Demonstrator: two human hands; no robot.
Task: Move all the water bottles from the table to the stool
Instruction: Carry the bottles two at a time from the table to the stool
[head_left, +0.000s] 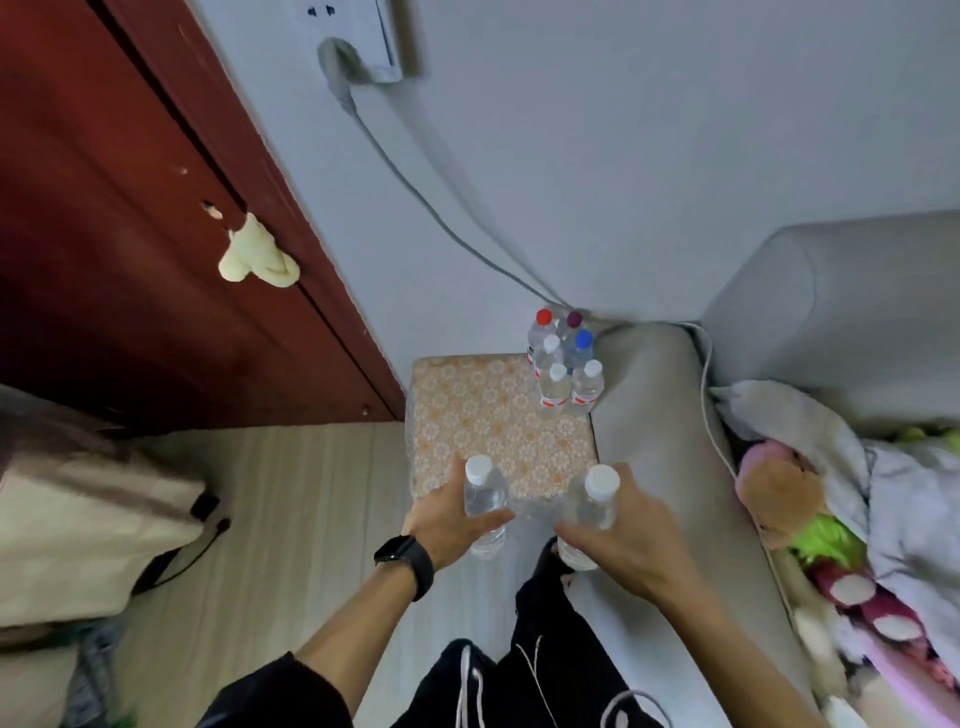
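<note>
**A:** What do the hands hold?

**B:** Nearest, both forearms reach forward. The left hand (447, 519), with a black watch (405, 558) on its wrist, curls its fingers round a clear bottle (484, 493) with a white cap. The right hand (628, 530) grips a second bottle (595, 504) the same way. Both are upright.

**A:** Where are they?

**B:** At the near edge of the flowered stool (493, 426). A cluster of bottles (563, 364) stands on its far right corner, beside a grey sofa (654, 415).

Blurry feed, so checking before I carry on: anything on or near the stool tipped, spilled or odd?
No spill. The six bottles on the stool stand upright, crowded into its far right corner. The door beside it has holes and a yellow wad stuck by its edge.
</note>
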